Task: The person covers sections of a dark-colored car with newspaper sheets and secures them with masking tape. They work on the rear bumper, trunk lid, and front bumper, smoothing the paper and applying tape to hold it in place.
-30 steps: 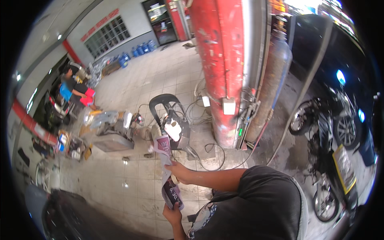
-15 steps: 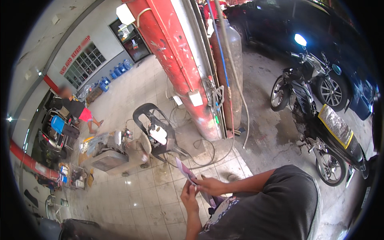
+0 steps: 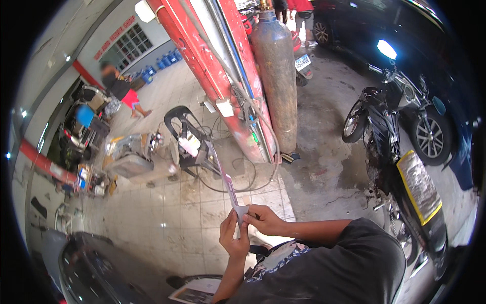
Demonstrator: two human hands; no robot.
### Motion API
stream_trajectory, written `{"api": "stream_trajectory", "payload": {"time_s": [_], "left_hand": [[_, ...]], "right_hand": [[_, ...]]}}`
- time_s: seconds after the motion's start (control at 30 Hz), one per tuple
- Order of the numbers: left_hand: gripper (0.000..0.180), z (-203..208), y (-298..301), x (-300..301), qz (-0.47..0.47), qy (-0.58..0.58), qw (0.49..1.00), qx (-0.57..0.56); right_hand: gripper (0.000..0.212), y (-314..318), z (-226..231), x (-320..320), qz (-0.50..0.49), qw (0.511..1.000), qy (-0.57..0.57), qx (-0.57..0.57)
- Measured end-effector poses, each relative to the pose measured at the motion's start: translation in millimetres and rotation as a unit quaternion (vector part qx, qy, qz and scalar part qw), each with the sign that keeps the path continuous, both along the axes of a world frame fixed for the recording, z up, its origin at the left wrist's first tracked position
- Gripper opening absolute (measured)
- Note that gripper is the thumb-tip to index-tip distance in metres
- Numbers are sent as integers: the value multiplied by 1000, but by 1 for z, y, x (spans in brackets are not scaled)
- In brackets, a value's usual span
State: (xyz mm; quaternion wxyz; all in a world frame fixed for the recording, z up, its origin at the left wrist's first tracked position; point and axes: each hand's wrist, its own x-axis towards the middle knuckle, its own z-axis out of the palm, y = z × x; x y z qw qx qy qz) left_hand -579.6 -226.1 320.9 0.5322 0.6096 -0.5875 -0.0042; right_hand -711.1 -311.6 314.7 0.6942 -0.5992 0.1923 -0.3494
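A thin purple-and-white paper sheet [image 3: 226,177] stands up from my hands, seen almost edge-on, its whitish lower end folded or curled. My left hand [image 3: 234,237] pinches that lower end from the left, fingers pointing up. From the right, my right hand [image 3: 264,221] grips the same end between thumb and fingers. What is printed on the sheet cannot be made out at this angle. Beyond its upper tip is a black plastic chair [image 3: 177,119] with a white-and-pink container [image 3: 189,145] on it.
A red pillar [image 3: 195,58] with hoses and a tall rusty gas cylinder [image 3: 277,83] stand ahead. To the right are a black motorcycle [image 3: 379,114] and a dark car [image 3: 349,30]. A person in red shorts [image 3: 130,98] is at far left, near blue water jugs [image 3: 164,62].
The view has shifted, and more of the floor near my left arm shows. The sheet now extends farther up from my hands as a long narrow strip. Both hands still hold it.
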Motion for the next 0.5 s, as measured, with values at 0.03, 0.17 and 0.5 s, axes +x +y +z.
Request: {"api": "stream_trajectory", "payload": {"time_s": [0.03, 0.17, 0.5], "left_hand": [[40, 2, 1, -27, -6, 8, 1000, -1], [38, 16, 5, -133, -14, 49, 999, 7], [36, 57, 30, -267, -76, 101, 992, -22]], "right_hand": [[15, -3, 0, -28, 2, 999, -6, -35], [24, -6, 12, -127, -22, 993, -65, -101], [30, 27, 56, -265, -34, 997, -52, -37]]}}
